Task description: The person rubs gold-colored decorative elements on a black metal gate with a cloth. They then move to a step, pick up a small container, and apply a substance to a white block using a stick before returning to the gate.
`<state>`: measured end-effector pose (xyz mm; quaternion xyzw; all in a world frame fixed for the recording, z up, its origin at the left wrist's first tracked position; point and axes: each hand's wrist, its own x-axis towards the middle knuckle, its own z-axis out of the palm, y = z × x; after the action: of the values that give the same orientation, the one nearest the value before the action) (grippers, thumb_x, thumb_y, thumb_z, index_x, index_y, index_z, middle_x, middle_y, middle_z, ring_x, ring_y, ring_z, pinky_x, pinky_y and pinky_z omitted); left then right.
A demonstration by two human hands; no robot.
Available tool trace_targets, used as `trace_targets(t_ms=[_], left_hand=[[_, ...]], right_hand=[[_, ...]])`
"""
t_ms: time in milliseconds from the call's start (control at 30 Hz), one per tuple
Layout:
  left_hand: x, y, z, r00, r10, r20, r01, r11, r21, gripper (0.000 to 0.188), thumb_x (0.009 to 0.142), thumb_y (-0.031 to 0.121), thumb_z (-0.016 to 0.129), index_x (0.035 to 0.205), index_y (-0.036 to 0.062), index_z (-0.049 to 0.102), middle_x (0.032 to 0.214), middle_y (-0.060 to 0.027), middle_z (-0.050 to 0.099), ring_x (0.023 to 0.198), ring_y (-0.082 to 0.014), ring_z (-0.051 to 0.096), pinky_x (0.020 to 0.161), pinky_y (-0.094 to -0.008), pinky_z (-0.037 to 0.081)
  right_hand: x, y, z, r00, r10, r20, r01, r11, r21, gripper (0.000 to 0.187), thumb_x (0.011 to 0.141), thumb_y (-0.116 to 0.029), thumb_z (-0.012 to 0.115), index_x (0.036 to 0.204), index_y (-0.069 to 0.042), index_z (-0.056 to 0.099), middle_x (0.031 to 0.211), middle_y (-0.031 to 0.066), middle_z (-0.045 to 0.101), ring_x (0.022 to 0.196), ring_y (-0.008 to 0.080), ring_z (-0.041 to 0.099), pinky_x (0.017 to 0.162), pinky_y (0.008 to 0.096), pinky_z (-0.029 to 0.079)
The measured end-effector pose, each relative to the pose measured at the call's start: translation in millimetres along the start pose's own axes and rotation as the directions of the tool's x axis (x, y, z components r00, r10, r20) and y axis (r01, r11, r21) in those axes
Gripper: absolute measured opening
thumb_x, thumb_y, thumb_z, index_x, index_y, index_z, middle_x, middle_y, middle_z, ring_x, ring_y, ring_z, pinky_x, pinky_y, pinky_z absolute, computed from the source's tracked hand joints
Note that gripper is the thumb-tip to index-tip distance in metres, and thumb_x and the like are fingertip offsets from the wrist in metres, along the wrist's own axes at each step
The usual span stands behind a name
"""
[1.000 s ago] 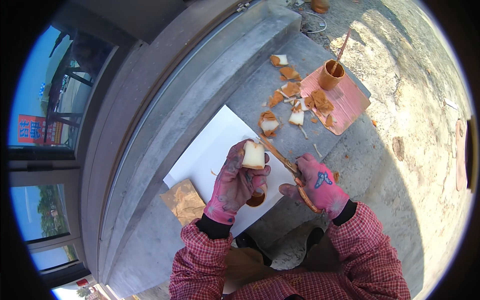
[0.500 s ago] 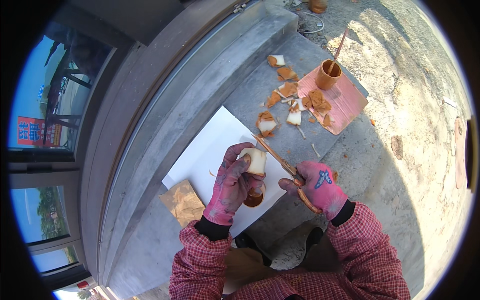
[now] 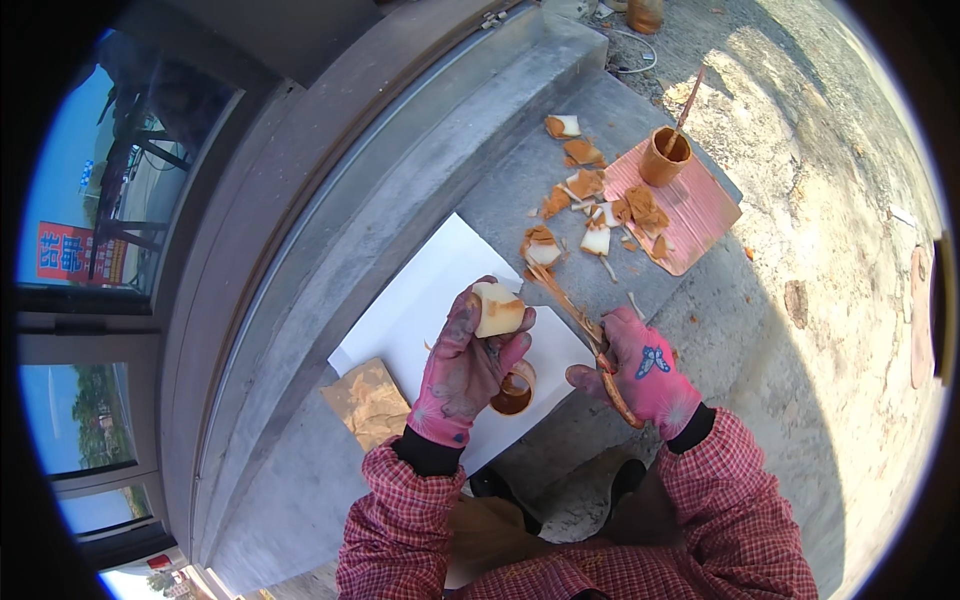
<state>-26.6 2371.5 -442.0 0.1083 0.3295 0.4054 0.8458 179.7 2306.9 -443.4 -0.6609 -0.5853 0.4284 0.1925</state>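
Observation:
In the head view, my left hand (image 3: pixel 455 375), in a stained pink glove, pinches a small cream-white block (image 3: pixel 499 312) with a light brown smear on its face. My right hand (image 3: pixel 640 372), gloved in pink with a blue butterfly print, grips a long brown-smeared scissor-like tool (image 3: pixel 566 302). Its two slim jaws point up and left, apart from the block. Below the block, partly behind my left fingers, a small round container (image 3: pixel 513 399) with brown inside stands on a white sheet (image 3: pixel 400 312).
A brown-stained square (image 3: pixel 367 403) lies at the sheet's left edge. Several white-and-brown scraps (image 3: pixel 596 240) are scattered beyond the tool. Pink cardboard (image 3: pixel 705 215) carries a brown cup (image 3: pixel 658 170) holding a brown stick. A raised concrete step (image 3: pixel 390 190) runs along the left.
The block has turned in my left fingers, and its brown-smeared face now shows. The tool's jaws appear slightly farther from the block. The whole view has shifted a little.

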Motion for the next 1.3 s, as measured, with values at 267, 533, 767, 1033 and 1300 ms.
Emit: trace_targets(t_ms=[267,533,767,1033,1300], left_hand=[[0,-4,-2,0.998,0.042,-0.048,-0.033,0.982,0.185,0.04,0.088,0.026,0.058,0.121,0.0067,0.047,0.105,-0.0108,0.058,0.089,-0.0202,0.062,0.07,-0.0248,0.057],[-4,-5,5,0.997,0.021,-0.072,-0.006,0.98,0.201,0.039,0.088,0.026,0.058,0.119,0.0062,0.047,0.101,-0.0094,0.056,0.082,-0.0195,0.06,0.064,-0.023,0.055],[-2,-2,1,0.997,-0.021,-0.076,0.033,0.986,0.162,0.04,0.087,0.03,0.059,0.118,0.0052,0.049,0.097,-0.0088,0.057,0.08,-0.0182,0.06,0.058,-0.0225,0.054],[-3,-5,3,0.996,-0.014,-0.083,0.028,0.986,0.164,0.039,0.087,0.031,0.06,0.114,0.0041,0.051,0.094,-0.0086,0.058,0.076,-0.0175,0.06,0.057,-0.0222,0.055],[0,0,3,0.994,-0.074,-0.082,0.072,0.997,-0.026,0.039,0.086,0.034,0.061,0.111,0.0046,0.055,0.094,-0.0103,0.061,0.08,-0.0205,0.063,0.062,-0.0241,0.056]], right_hand=[[2,-1,3,0.988,-0.146,-0.045,0.136,0.975,-0.174,0.065,0.06,-0.054,0.075,0.086,0.002,0.054,0.093,0.0168,0.054,0.082,0.0326,0.058,0.069,0.0383,0.049],[2,-6,0,0.998,0.004,0.064,0.003,0.994,-0.111,0.057,0.063,-0.055,0.073,0.072,-0.001,0.056,0.086,0.0129,0.054,0.068,0.0301,0.056,0.063,0.036,0.047],[3,9,4,0.987,-0.152,-0.057,0.15,0.988,-0.042,0.061,0.062,-0.054,0.075,0.081,0.001,0.057,0.091,0.014,0.053,0.07,0.0287,0.055,0.064,0.0353,0.047],[3,-5,6,0.996,-0.023,0.083,0.033,0.992,-0.119,0.049,0.065,-0.04,0.077,0.08,0.001,0.055,0.088,0.0132,0.051,0.072,0.0265,0.054,0.06,0.0344,0.044],[2,5,2,1.0,0.002,0.014,-0.003,0.997,0.071,0.06,0.066,-0.051,0.074,0.087,0.002,0.056,0.092,0.0156,0.053,0.079,0.0287,0.058,0.065,0.0373,0.046]])
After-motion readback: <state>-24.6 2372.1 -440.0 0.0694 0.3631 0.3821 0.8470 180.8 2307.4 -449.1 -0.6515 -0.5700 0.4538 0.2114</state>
